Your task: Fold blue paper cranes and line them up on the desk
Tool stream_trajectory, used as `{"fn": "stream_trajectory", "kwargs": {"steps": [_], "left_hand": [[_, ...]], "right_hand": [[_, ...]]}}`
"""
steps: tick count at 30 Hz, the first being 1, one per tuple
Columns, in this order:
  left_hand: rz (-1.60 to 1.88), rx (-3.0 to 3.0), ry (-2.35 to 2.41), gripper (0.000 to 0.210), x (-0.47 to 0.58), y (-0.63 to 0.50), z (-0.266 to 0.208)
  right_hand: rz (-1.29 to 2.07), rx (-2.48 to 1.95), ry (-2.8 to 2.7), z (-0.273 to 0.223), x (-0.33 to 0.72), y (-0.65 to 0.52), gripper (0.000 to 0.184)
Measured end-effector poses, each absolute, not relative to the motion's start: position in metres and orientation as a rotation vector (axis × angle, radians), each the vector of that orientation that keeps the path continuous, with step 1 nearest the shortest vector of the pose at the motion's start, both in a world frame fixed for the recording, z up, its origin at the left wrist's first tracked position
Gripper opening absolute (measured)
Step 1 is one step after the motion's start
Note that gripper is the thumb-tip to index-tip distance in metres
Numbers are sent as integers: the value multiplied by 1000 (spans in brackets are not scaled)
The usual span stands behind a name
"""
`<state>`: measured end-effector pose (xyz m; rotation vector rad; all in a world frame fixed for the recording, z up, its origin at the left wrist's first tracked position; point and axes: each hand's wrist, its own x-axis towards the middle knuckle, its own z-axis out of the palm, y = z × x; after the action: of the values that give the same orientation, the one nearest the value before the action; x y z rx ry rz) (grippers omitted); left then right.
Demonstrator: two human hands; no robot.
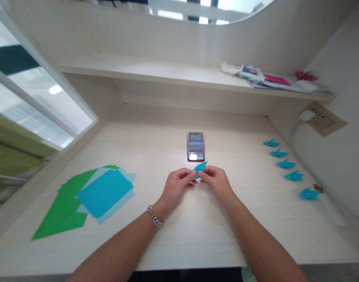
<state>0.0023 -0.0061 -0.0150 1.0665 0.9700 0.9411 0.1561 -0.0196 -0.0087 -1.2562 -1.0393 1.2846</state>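
Note:
A small folded piece of blue paper is pinched between both hands above the middle of the desk, its pointed end tilted up to the right. My left hand, with a metal chain bracelet at the wrist, grips its left side with thumb and fingers. On the other side, my right hand holds it between thumb and forefinger. Just beyond the hands lies a phone, its screen blurred. Part of the folded paper is hidden behind the thumbs.
Blue sheets overlap green sheets at the left. Several folded blue paper cranes form a row at the right, near a white cable plugged into a wall socket. Papers lie on the shelf.

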Motion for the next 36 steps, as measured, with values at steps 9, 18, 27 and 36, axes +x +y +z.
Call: {"fn": "stream_trajectory", "kwargs": {"steps": [9, 18, 27, 36], "left_hand": [[1058, 1230, 1020, 22, 0, -4, -17], [1069, 1067, 921, 31, 1, -4, -21], [1044, 1090, 920, 26, 0, -2, -20], [1038, 1149, 981, 20, -3, 0, -17]], "right_hand": [[1267, -1356, -1158, -19, 160, -18, 24], [1070, -1353, -1050, -14, 150, -22, 27], [1098, -1354, -1048, -16, 153, -20, 26], [1276, -1271, -1046, -13, 157, -19, 29]]}}
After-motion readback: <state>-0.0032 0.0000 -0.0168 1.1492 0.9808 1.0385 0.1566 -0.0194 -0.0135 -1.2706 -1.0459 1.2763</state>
